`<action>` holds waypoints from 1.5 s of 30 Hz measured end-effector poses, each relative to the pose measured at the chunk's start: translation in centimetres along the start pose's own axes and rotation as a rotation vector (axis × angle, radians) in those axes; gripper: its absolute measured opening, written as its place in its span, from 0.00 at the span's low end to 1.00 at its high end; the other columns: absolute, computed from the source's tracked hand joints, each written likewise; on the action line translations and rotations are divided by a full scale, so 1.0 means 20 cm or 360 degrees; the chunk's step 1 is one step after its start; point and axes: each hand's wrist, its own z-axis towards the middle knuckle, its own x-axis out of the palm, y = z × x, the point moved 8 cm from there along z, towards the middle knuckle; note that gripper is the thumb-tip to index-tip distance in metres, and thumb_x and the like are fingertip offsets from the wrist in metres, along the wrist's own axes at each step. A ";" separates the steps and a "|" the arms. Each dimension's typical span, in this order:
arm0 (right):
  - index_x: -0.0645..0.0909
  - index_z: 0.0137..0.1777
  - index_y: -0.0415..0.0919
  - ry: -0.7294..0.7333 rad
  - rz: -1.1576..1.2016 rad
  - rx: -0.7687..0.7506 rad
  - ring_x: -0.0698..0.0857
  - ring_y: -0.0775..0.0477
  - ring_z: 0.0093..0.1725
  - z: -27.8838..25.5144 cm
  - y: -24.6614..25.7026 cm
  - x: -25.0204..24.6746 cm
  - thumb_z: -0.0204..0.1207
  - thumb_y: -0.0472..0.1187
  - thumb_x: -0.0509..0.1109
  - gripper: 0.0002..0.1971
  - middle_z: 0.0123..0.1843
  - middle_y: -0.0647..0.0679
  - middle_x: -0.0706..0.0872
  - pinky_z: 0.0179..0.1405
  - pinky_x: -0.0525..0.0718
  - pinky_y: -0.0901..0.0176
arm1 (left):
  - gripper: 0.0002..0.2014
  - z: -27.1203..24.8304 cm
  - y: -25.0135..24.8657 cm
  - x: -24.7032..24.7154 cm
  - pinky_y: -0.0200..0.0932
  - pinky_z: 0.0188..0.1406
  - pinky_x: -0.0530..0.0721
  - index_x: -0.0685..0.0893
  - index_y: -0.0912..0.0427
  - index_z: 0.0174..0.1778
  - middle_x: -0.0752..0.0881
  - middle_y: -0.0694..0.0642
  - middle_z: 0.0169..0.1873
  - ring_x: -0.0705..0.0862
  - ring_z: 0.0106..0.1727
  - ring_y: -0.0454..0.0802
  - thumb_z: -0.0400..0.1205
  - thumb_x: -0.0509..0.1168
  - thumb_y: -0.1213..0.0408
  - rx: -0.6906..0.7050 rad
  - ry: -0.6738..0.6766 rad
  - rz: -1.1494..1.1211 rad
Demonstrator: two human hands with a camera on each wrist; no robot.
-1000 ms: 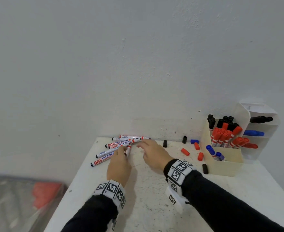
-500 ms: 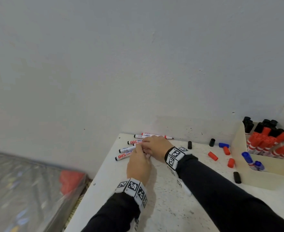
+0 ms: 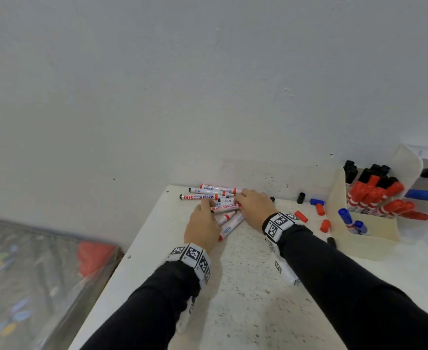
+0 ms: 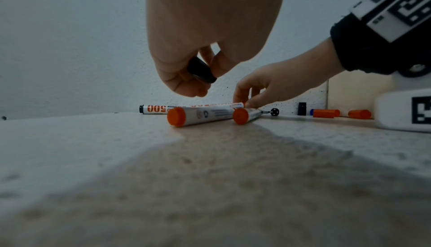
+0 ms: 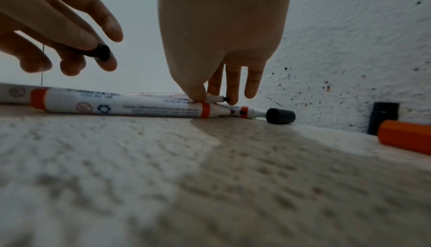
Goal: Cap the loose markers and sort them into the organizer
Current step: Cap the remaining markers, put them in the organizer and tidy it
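Observation:
Several uncapped white markers (image 3: 209, 197) lie in a loose pile at the table's far left, two with red end plugs (image 4: 176, 119) pointing toward me. My left hand (image 3: 206, 205) hovers over the pile and pinches a black cap (image 4: 201, 70) between thumb and fingers. My right hand (image 3: 240, 198) reaches in from the right and pinches the tip end of a black-tipped marker (image 5: 214, 98) on top of the pile. The cream organizer (image 3: 364, 233) stands at the right, holding capped red, black and blue markers.
Loose caps lie between the pile and the organizer: red ones (image 3: 301, 216), a blue one (image 3: 317, 201), an upright black one (image 3: 300, 198) and another black one (image 5: 281, 116) beside the marker tips. The wall runs close behind. The table's left edge (image 3: 142, 238) drops off.
Both hands have closed in on the marker pile. The right hand, flat before, now pinches a marker tip. Some markers have turned and shifted within the pile.

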 end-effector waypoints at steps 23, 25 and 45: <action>0.78 0.54 0.46 -0.0431 0.1737 0.0699 0.79 0.53 0.44 -0.20 -0.25 -0.07 0.79 0.40 0.66 0.06 0.48 0.51 0.80 0.39 0.77 0.69 | 0.14 -0.01 -0.02 0.10 0.31 0.55 0.69 0.75 0.61 0.63 0.77 0.58 0.61 0.74 0.55 0.45 0.82 0.59 0.73 0.0251 0.0202 0.0061; 0.78 0.55 0.44 -0.0498 0.1790 0.0708 0.78 0.53 0.47 -0.20 -0.24 -0.09 0.79 0.41 0.66 0.07 0.48 0.51 0.80 0.41 0.76 0.70 | 0.14 0.00 -0.02 0.10 0.31 0.55 0.68 0.75 0.61 0.63 0.77 0.58 0.61 0.74 0.56 0.45 0.82 0.59 0.72 0.0251 0.0184 0.0050; 0.80 0.58 0.39 -0.0646 0.1098 0.0280 0.78 0.58 0.51 -0.33 -0.26 -0.32 0.80 0.36 0.63 0.09 0.52 0.52 0.80 0.53 0.78 0.69 | 0.13 -0.01 -0.04 0.08 0.30 0.55 0.70 0.74 0.59 0.65 0.74 0.56 0.65 0.77 0.62 0.49 0.84 0.58 0.67 0.0247 0.0132 -0.0001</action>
